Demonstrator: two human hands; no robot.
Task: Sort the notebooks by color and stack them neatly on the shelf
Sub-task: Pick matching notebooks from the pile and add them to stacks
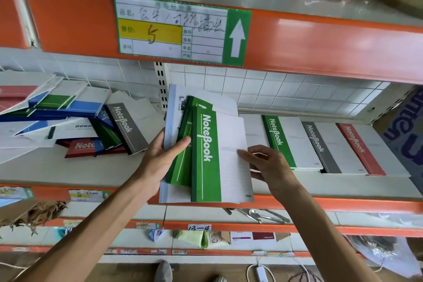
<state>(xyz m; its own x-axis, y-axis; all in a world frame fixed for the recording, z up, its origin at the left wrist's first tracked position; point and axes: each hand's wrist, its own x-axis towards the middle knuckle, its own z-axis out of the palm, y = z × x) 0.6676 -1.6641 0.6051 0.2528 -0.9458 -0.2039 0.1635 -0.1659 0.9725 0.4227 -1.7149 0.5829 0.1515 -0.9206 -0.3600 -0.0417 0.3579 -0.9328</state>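
1. We hold a fan of green notebooks (206,155) in front of the shelf (91,167), our left hand (160,158) grasping its left edge, thumb on top.
2. Our right hand (267,165) pinches the front cover's right edge.
3. On the shelf to the right lie 3 neat stacks: green (283,142), grey (320,146), red (361,149).
4. A jumbled heap of notebooks (75,121) lies to the left.

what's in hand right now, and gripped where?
Left hand grips a fanned bunch of green notebooks by their left edge; right hand pinches the top one's right edge.
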